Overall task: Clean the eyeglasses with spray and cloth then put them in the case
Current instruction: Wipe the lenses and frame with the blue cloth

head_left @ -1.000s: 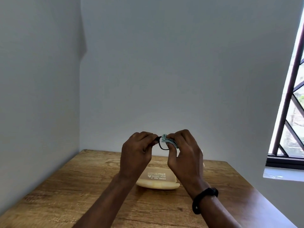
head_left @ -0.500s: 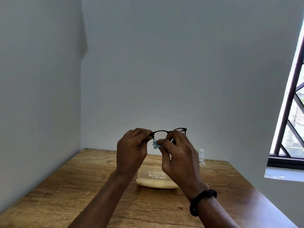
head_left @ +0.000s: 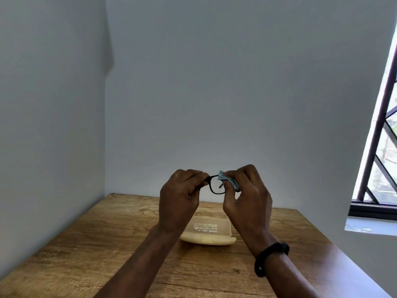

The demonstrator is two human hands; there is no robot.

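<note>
Black-framed eyeglasses (head_left: 216, 191) are held up in the air above the table. My left hand (head_left: 182, 196) pinches the frame's left end. My right hand (head_left: 247, 194) presses a folded light blue cloth (head_left: 227, 180) around the right lens, which is hidden under cloth and fingers. The left lens rim shows between the hands. A cream eyeglass case (head_left: 207, 233) lies open on the wooden table (head_left: 86, 244) below my hands, printed lid standing up. The spray bottle is hidden behind my right hand.
White walls close in at the left and back of the table. A barred window (head_left: 378, 147) with a sill is at the right. A black band (head_left: 271, 258) sits on my right wrist.
The cloth moved from the left lens to the right lens. My right hand shifted right and now covers the spray bottle. The glasses tilted and dropped slightly.
</note>
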